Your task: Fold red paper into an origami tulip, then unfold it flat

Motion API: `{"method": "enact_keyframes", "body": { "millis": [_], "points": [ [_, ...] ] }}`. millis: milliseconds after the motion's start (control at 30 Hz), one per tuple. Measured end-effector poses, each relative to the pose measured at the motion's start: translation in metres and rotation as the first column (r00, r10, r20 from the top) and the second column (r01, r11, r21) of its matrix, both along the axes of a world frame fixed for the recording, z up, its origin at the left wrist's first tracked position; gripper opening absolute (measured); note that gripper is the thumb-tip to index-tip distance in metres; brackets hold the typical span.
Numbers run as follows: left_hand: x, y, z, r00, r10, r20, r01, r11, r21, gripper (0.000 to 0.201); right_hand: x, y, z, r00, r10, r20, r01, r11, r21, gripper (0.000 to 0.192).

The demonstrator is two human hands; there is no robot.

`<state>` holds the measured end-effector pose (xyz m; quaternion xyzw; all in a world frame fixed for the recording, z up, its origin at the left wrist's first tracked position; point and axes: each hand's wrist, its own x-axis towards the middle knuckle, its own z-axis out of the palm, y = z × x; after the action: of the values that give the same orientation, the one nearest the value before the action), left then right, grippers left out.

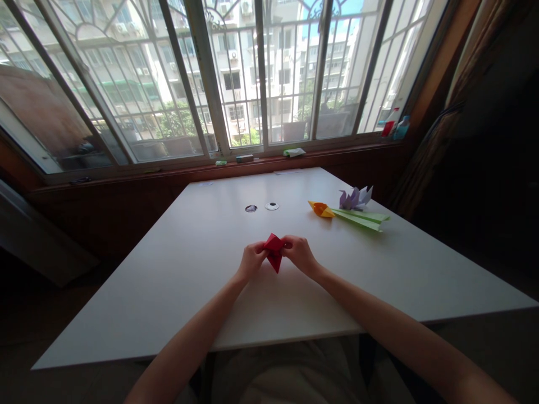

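Red folded paper (274, 244): crisp and angular, made of flat facets, with a blunt peak above and a sharp point below; it is held between both hands near the front middle of the table, and whether its lower tip touches the tabletop is hard to tell.
Left hand (252, 259): bare, fingers curled, pinching the paper's left edge.
Right hand (300, 253): bare, pinching the right edge between thumb and bent fingers.
White table (181, 292): broad, smooth and flat, with a soft sheen and straight edges.
Round table fittings (272, 206): two small discs beyond the hands, side by side, each with a dark part.
Yellow and orange paper shape (321, 210): boat-like, pointed at both ends, lying to the right of the fittings.
Pale green paper (360, 219): long, pleated strips fanning rightward from just beside the yellow point.
Purple paper shape (355, 198): spiky, with upright folded points, just behind the green strips.
Window (236, 84): glass in straight frames, with thin metal bars and curled ironwork outside.
Curtain (471, 67): dark, draped cloth gathered at the right.
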<state>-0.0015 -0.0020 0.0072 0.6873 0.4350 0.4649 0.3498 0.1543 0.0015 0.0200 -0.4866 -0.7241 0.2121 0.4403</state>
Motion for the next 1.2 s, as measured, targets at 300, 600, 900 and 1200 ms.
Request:
{"method": "enact_keyframes", "body": {
  "millis": [300, 600, 900, 1200],
  "points": [
    [0.0033, -0.0055, 0.0089, 0.997, 0.069, -0.027, -0.068, 0.997, 0.048, 0.018, -0.0026, -0.0014, 0.0018, 1.000, -0.013, 0.003, 0.013, 0.999, 0.037, 0.007],
    [0.0016, -0.0041, 0.0078, 0.996, 0.089, 0.010, -0.089, 0.994, 0.060, 0.018, -0.0001, -0.0017, 0.0062, 0.998, -0.061, 0.001, 0.061, 0.998, 0.023, 0.017],
    [0.0018, -0.0030, 0.0055, 0.994, 0.112, 0.019, -0.113, 0.992, 0.051, 0.018, -0.0009, -0.0015, 0.0053, 0.998, -0.057, 0.004, 0.057, 0.998, 0.040, 0.019],
    [0.0015, -0.0027, 0.0053, 0.994, 0.108, 0.010, -0.109, 0.993, 0.052, 0.019, -0.0015, -0.0022, 0.0063, 0.998, -0.067, 0.008, 0.066, 0.996, 0.054, 0.017]
  ]
}}
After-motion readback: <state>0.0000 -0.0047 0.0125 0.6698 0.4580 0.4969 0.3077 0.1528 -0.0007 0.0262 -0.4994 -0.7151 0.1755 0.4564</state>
